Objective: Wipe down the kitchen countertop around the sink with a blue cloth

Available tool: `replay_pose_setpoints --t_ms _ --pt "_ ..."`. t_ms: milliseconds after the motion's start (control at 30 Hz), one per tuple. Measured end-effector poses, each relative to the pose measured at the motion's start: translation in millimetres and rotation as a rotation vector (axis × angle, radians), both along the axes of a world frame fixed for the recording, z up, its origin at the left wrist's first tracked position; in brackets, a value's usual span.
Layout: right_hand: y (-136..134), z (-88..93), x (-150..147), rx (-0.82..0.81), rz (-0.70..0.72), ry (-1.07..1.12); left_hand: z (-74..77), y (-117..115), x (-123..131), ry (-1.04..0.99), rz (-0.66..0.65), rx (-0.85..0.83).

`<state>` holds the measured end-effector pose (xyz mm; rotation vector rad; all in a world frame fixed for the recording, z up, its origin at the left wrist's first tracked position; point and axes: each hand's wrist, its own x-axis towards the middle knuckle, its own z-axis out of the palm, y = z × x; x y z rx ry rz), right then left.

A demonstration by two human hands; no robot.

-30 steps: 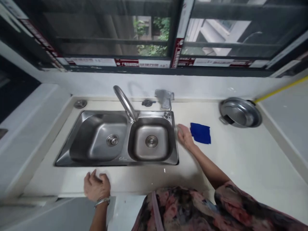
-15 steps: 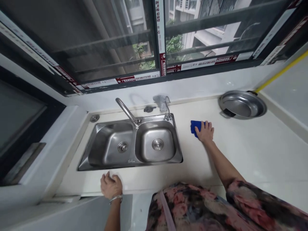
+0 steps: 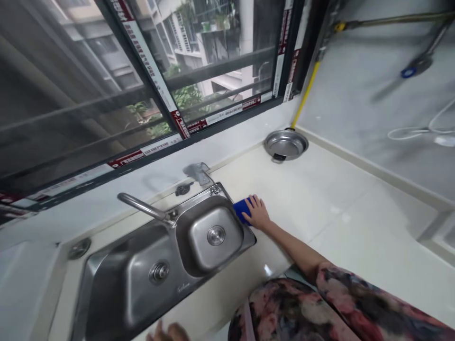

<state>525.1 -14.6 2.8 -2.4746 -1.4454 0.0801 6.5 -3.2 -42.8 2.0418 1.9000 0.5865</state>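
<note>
A: How is the blue cloth (image 3: 241, 210) oriented?
B: It lies at the right rim of the double-bowl sink (image 3: 183, 287), one edge roughly parallel; its long axis is uncertain, the right hand (image 3: 258, 215) covering the far end.
A: The grip?
B: Right: palm down, fingers slightly parted over the cloth; pinching cannot be determined. Left hand (image 3: 168, 333): cropped, nearside of the sink; grip indeterminable.
A: Appearance?
B: Plain, deep blue.
</note>
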Motion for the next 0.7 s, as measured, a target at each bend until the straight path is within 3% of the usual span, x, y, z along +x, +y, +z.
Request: replay_pose_setpoints --t_ms 33,67,233,300,367,433,600,700 --pt "-20 -4.5 -8 0.017 0.025 -0.008 1.6 -4 18 -0.063 0.023 0.078" --pt "-44 -9.3 -16 0.034 0.029 -0.016 5.7 -11 42 -0.15 -0.068 0.115" --pt "-188 -23.2 -30 0.125 -0.042 -0.101 41.2 -43 195 -0.425 -0.793 0.171" --pt "-245 -21.5 -35 0.106 -0.122 -0.129 52.1 -48 234 -0.436 -1.063 0.119" --pt "-294 -19.2 -47 0.058 -0.251 -0.146 55.1 -46 250 -0.43 -1.237 0.083" --pt "-339 -18.6 -59 0.005 -0.412 -0.15 48.2 -39 252 -0.399 -1.297 0.044" --pt "-439 -21.3 -70 -0.007 -0.89 -0.187 16.7 -36 243 -0.299 -1.273 0.029" --pt "-470 -23.8 -66 0.053 -1.154 -0.25 11.4 -42 239 -0.237 -1.267 0.066"
